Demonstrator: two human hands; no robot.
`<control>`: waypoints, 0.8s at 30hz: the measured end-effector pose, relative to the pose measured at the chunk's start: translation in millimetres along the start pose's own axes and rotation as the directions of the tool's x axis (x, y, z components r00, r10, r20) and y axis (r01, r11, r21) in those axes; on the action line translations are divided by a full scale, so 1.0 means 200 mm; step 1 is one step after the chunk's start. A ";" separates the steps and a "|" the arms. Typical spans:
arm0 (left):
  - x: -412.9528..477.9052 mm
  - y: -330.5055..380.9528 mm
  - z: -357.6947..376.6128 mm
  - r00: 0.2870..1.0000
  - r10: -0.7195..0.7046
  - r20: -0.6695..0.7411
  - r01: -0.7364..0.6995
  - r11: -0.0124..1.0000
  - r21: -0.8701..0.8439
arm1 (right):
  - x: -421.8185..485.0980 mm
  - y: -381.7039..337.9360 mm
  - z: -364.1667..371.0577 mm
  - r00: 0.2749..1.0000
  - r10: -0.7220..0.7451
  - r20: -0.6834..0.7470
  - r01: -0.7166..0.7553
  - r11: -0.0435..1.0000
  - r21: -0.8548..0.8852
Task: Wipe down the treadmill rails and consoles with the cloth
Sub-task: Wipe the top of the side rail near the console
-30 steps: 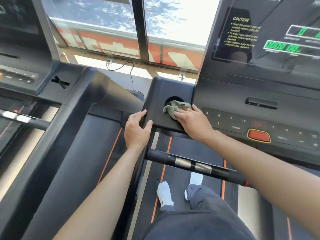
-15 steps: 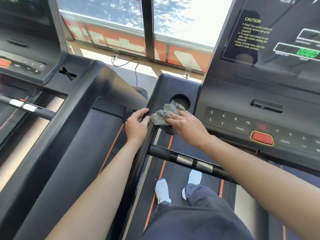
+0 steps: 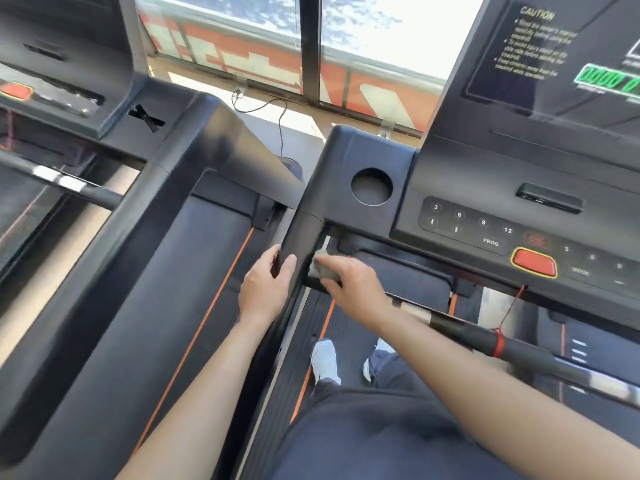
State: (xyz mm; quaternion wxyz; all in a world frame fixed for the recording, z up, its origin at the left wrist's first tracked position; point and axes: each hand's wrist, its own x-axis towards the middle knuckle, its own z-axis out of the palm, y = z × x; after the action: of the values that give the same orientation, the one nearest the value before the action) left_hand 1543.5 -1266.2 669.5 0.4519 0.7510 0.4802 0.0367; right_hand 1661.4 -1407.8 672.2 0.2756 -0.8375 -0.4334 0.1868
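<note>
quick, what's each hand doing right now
left hand: grips the rail
right hand: holds the cloth against the rail

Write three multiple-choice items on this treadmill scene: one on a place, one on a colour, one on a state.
1. Where is the crumpled grey-green cloth?
A. in the round cup holder
B. under the right hand, beside the black side rail
C. on the keypad

2. What colour is the oval console button?
A. red
B. blue
C. white

3. What is the left hand doing?
A. hanging free
B. gripping the black side rail
C. pressing the keypad

Answers: 1 B, the fingers hold it next to the rail; 2 A, red with a yellow rim; 3 B, thumb and fingers wrap the rail.
</note>
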 end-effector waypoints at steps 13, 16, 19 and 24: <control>-0.06 -0.01 0.04 0.996 0.076 -0.047 -0.067 0.982 0.177 | -0.37 0.23 -0.08 0.973 -0.120 -0.195 0.018 0.890 -0.456; -0.07 0.00 0.05 0.995 0.084 -0.052 -0.071 0.972 0.225 | -0.47 0.16 -0.08 0.957 0.001 -0.289 -0.080 0.962 -0.259; -0.08 0.01 0.05 0.996 0.080 -0.043 -0.067 0.967 0.247 | -0.51 0.01 -0.03 0.858 0.488 -0.157 -0.410 0.837 0.362; -0.08 0.00 0.04 0.996 0.087 -0.035 -0.077 0.972 0.222 | -0.45 -0.10 0.03 0.573 0.602 0.556 -0.479 -0.305 0.824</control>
State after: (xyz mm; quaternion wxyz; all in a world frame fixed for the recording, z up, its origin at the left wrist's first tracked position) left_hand 1538.4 -1283.6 670.8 0.3531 0.8145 0.4599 0.0187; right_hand 1595.0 -1471.6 686.3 0.6525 -0.5171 0.2671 0.4853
